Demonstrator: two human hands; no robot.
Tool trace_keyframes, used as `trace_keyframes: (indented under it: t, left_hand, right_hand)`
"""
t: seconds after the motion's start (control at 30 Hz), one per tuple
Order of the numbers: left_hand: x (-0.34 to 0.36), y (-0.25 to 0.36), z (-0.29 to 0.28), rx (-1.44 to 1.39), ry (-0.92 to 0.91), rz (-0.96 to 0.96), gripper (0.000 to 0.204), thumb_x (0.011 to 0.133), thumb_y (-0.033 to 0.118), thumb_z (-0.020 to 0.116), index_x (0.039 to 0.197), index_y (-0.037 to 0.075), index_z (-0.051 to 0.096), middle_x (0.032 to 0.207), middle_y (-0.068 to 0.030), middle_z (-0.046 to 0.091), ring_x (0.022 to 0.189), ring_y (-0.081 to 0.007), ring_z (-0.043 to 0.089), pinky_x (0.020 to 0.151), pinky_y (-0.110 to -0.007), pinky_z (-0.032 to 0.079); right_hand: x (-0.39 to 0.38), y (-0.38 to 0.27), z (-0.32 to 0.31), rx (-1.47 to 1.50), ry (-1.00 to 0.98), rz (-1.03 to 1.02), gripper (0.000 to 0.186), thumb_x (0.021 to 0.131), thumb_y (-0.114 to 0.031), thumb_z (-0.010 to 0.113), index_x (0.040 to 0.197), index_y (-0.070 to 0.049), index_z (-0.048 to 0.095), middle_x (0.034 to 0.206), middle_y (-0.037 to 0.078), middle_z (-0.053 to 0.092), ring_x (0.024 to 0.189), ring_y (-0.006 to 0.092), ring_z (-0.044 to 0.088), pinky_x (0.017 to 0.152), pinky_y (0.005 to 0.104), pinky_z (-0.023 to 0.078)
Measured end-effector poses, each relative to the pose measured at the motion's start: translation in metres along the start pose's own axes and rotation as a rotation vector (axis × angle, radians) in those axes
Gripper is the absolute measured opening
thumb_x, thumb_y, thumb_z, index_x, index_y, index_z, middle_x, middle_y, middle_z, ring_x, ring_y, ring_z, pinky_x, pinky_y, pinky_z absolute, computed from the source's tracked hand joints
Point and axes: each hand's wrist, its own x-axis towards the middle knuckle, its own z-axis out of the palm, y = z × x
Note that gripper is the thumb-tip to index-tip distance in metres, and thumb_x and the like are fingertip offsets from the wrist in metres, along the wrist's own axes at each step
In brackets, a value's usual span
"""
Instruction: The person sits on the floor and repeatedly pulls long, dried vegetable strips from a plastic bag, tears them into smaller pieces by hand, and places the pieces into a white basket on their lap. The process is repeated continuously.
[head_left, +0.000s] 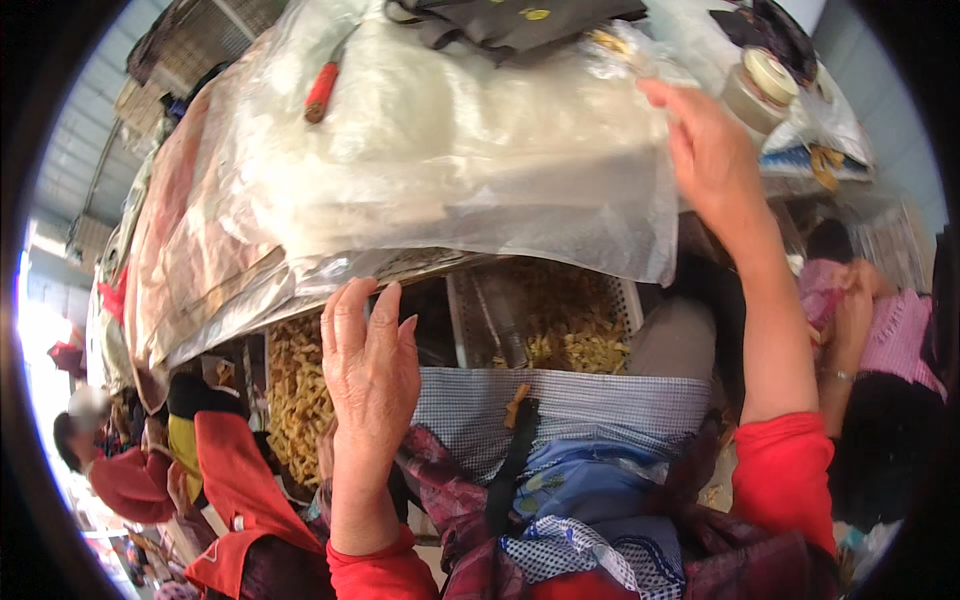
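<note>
Landmark: plastic sheet. Markings: the grey bag at the far edge of the sheet carries a yellow mark, too small to read. The blue-and-white packet to the right of the sheet bears print that cannot be made out.

Obstructions: the upper frame edge cuts off the grey bag. The sheet and its backing partly cover the crate of yellowish pieces below its near edge. The contents of the lidded jar, right of the sheet, are hard to discern.

Sheet condition: translucent, milky, wrinkled, layered; its near right corner hangs free. It is spread in front of the person, with the red-handled tool on its far left part.

Hands: the left hand, at the near edge of the sheet, is open, fingers extended. The right hand, at the right edge, is loosely open. Fingertip contact cannot be determined for either.
</note>
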Motion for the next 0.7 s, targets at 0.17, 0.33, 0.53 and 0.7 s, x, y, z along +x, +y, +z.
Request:
trace_keyframes:
  t: [0.17,0.33,0.53,0.7]
  left_hand:
    - [0.031,0.038,0.019,-0.044,-0.045,0.336,0.037,0.072,0.004,0.064,0.109,0.004,0.063,0.120,-0.0168,0.053,0.115,-0.0356,0.052,0.098,-0.045,0.044]
    - [0.111,0.070,0.065,0.127,-0.091,0.557,0.034,0.078,0.011,0.062,0.112,0.014,0.065,0.144,-0.0164,0.037,0.135,-0.0359,0.032,0.109,-0.057,0.029]
    - [0.182,0.038,0.111,0.161,0.060,0.474,0.031,0.084,0.014,0.062,0.116,0.015,0.063,0.129,-0.0123,0.053,0.120,-0.0317,0.050,0.102,-0.045,0.038]
    - [0.180,0.019,0.121,0.106,-0.202,0.450,0.031,0.082,0.008,0.061,0.113,0.011,0.064,0.126,-0.0134,0.054,0.116,-0.0328,0.051,0.098,-0.044,0.041]
  right_hand:
    - [-0.055,-0.003,0.002,-0.163,-0.102,-0.170,0.047,0.078,0.008,0.054,0.121,-0.011,0.057,0.122,0.012,0.055,0.092,0.0341,0.062,0.080,0.0430,0.052]
    - [0.003,0.050,0.030,0.157,-0.074,0.206,0.017,0.082,-0.018,0.067,0.090,-0.004,0.064,0.087,0.013,0.066,0.081,0.0245,0.064,0.070,0.0346,0.049]
    - [0.053,0.045,0.030,0.053,0.088,0.269,0.023,0.082,-0.021,0.068,0.098,-0.006,0.060,0.090,0.012,0.065,0.079,0.0264,0.063,0.069,0.0372,0.049]
    - [0.013,-0.005,0.018,-0.130,0.432,-0.180,0.037,0.079,-0.011,0.067,0.114,-0.010,0.055,0.109,0.009,0.056,0.093,0.0307,0.059,0.078,0.0427,0.050]
